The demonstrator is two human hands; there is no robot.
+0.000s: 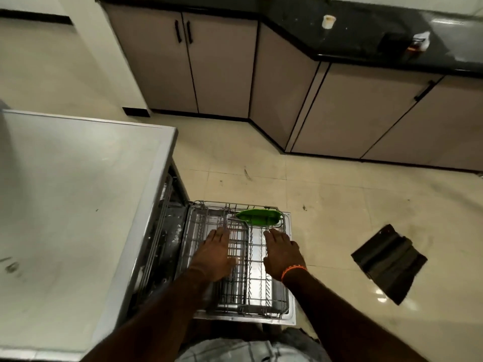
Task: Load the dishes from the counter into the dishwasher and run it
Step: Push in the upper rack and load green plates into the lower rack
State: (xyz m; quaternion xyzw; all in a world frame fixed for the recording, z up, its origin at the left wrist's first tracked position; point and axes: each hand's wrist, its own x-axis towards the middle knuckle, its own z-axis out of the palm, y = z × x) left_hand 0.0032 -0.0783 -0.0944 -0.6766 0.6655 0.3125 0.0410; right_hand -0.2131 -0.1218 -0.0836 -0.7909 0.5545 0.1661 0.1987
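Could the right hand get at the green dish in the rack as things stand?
Probably yes: the right hand hovers open over the pulled-out rack, just short of the green dish, nothing between them.

No readable text anywhere.
Small container [420, 41] on the black counter [366, 35] has a label, too blurred to read; dishwasher [78, 205], rack [235, 257] and cupboards [209, 69] carry no legible marks.

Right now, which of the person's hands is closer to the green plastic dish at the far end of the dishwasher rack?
Right. The right hand lies just below the green plastic dish; the left hand is further left over the wire rack.
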